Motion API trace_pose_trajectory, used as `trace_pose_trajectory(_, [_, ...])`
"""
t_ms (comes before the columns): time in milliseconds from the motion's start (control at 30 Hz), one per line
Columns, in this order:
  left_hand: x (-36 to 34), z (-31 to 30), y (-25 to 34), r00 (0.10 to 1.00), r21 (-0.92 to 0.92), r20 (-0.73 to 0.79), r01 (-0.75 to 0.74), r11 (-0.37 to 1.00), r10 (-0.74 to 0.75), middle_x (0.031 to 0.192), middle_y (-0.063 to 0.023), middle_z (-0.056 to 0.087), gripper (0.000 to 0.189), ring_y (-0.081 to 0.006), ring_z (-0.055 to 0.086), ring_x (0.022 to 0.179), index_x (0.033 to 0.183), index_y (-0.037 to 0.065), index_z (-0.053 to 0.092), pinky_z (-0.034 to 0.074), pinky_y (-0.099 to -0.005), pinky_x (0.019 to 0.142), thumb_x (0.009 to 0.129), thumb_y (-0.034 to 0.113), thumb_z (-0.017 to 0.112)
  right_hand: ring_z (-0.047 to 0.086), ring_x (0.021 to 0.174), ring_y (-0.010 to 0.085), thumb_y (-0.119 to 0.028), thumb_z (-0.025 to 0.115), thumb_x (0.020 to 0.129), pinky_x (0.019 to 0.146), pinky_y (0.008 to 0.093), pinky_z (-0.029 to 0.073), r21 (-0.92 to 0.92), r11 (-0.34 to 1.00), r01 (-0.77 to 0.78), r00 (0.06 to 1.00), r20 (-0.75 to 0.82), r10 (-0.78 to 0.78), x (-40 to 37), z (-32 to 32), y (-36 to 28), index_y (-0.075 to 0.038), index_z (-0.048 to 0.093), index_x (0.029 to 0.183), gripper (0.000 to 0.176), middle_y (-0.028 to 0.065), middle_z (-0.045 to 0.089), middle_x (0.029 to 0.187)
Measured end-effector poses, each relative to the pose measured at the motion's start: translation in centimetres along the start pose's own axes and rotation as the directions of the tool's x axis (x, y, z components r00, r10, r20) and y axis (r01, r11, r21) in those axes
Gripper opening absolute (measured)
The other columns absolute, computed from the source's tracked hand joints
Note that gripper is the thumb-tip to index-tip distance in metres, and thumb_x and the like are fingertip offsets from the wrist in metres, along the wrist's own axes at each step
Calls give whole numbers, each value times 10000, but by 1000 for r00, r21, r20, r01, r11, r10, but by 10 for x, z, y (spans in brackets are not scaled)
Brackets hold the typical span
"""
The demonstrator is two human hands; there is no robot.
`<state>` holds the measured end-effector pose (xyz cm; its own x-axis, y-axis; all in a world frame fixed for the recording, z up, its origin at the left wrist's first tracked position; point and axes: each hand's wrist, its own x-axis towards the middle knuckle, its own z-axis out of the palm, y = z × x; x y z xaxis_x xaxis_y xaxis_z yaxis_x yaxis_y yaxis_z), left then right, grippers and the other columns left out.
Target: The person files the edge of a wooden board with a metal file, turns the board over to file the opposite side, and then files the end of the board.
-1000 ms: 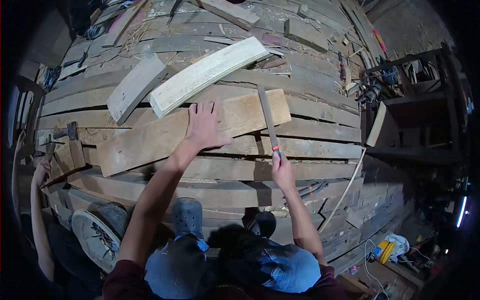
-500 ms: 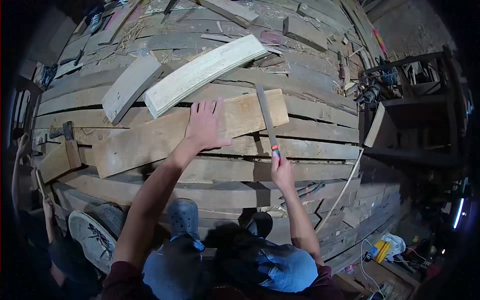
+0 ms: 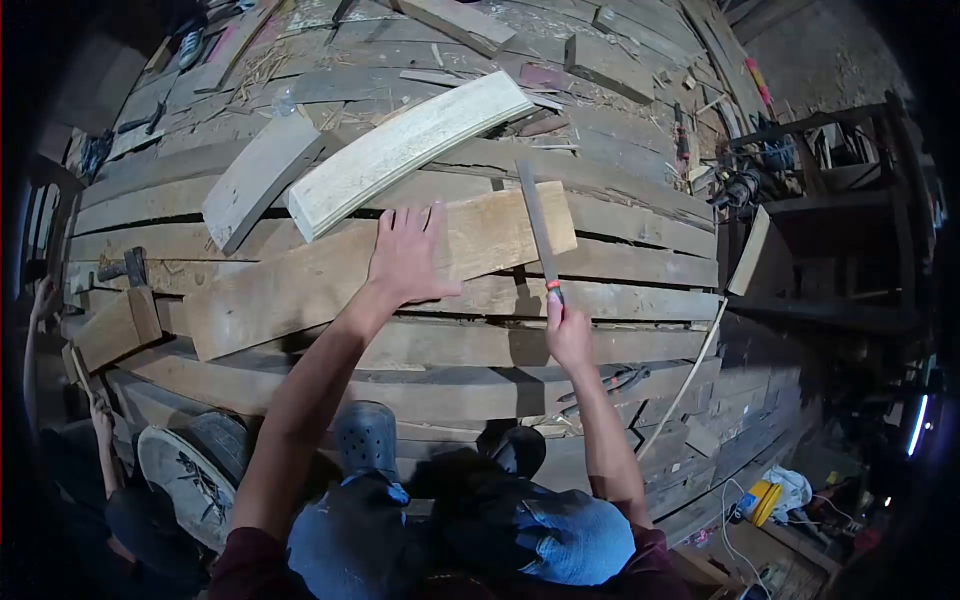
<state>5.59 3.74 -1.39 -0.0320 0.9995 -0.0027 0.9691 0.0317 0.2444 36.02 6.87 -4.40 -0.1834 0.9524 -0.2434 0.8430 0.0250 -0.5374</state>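
Observation:
A long pale wooden board (image 3: 300, 270) lies slantwise across the planks in front of me. My left hand (image 3: 410, 255) presses flat on the middle of this board, fingers spread. In my right hand (image 3: 569, 336) is a file (image 3: 538, 222), gripped by its handle with a red band. Its long grey blade points away from me and crosses over the board near the right end. Beyond the board lie a curved whitish wooden piece (image 3: 410, 150) and a shorter grey block (image 3: 262, 178).
A hammer (image 3: 135, 265) rests at the left by a wood block (image 3: 115, 325). Pliers (image 3: 625, 380) lie right of my feet. A bucket (image 3: 190, 475) with nails stands lower left, near another person's hand (image 3: 102, 415). Offcuts and shavings litter the far planks.
The file and my right hand have shifted slightly right and toward me. My left hand stays in place on the board. The other person at lower left has moved a little.

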Motion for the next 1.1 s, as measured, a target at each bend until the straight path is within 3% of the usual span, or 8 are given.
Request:
trace_pose_trajectory(167, [1,4,-4,1000,-49,0,6,999,-6,1353,-214,504,1274,-362,450,1257,1518,-48,358,299,-498,1110,547,632,824,687,696,403,-339,459,1075,636,484,492,131,988,88,993,-91,-77,-51,2,13,3,671,1104,403,249,616,701])
trace_pose_trajectory(300, [0,5,-2,1000,-9,7,7,1000,-7,1354,-209,507,1285,-358,458,1247,1522,-47,347,301,-498,1106,542,631,828,674,804,481,-326,487,1056,676,531,507,71,996,-58,998,29,56,-69,-10,33,13,662,1023,383,289,657,801])
trace_pose_trajectory(400, [2,-2,1,999,-29,45,15,999,-14,1360,-206,503,1285,-359,461,1244,1522,-48,340,304,-496,1103,539,619,829,658,830,504,-341,492,1051,707,554,502,194,981,-20,1000,19,17,-30,-6,15,38,662,1004,419,314,654,834])
trace_pose_trajectory(500, [1,0,0,999,-53,35,18,998,-16,1372,-211,492,1276,-356,459,1253,1523,-49,339,304,-490,1103,535,590,835,641,765,522,-371,487,1050,674,550,494,4,997,83,995,-49,-82,15,-3,0,28,677,977,448,311,643,773])
trace_pose_trajectory(700, [-1,5,-4,1000,-58,10,9,998,-8,1355,-219,490,1296,-359,440,1277,1540,-39,325,294,-495,1119,536,589,853,662,773,495,-347,488,1053,665,546,500,258,963,82,995,-79,-64,-35,-4,13,4,680,1057,401,281,642,748])
trace_pose_trajectory(767, [-4,-1,-2,998,-70,52,22,997,-19,1354,-221,489,1300,-360,438,1276,1537,-40,327,293,-499,1119,538,602,853,671,771,481,-322,481,1058,659,536,505,-10,1000,-7,999,39,8,-60,-10,38,-17,665,1136,365,263,651,755])
trace_pose_trajectory(867, [1,0,-1,999,-61,41,21,998,-18,1346,-220,492,1303,-362,438,1275,1529,-47,334,292,-507,1118,536,617,853,673,773,477,-315,472,1062,651,533,503,1,1000,15,1000,-7,-15,-67,-19,39,-17,666,1112,359,255,656,761])
trace_pose_trajectory(1100, [3,-5,0,997,-63,67,43,997,-39,1374,-222,488,1264,-361,433,1284,1531,-26,350,287,-489,1124,527,570,834,649,723,478,-382,475,1061,624,523,481,89,994,65,998,-2,-65,24,-18,27,1,670,1037,431,258,636,729])
